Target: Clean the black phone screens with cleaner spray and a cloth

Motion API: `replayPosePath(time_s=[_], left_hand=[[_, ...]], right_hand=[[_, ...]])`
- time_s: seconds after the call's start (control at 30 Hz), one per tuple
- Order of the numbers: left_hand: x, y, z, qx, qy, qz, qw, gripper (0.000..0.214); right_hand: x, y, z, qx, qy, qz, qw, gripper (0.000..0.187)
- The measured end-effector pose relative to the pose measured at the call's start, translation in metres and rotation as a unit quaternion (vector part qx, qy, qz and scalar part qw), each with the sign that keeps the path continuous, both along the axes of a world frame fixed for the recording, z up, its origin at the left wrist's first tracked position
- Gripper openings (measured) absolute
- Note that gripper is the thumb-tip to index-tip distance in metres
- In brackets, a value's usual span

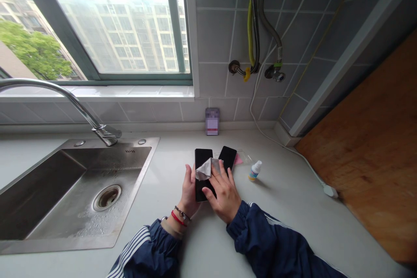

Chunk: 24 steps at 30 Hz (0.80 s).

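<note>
Navy sleeves foremost; left hand holds black smartphone at left edge, outstretched right hand presses grey cloth atop.

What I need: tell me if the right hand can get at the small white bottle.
Likely yes: though the right hand rests on the cloth, only bare countertop separates it from the bottle.

Left hand against black phone, right hand on gray cloth atop it, white bottle nearby
</note>
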<state>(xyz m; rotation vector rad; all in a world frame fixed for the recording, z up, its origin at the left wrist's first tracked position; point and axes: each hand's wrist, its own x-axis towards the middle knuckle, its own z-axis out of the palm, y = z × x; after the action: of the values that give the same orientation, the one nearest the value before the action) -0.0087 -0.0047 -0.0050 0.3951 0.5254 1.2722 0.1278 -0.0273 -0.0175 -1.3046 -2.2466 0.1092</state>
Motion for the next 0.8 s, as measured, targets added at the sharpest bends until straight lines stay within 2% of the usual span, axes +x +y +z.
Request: replayPosePath(time_s=[0.8], left_hand=[[-0.0075,0.003,0.0053,0.026,-0.029,0.005,0.999,0.074]], right_hand=[[-0.0012,-0.0023,0.0046,-0.011,0.016,-0.008,1.0,0.05]])
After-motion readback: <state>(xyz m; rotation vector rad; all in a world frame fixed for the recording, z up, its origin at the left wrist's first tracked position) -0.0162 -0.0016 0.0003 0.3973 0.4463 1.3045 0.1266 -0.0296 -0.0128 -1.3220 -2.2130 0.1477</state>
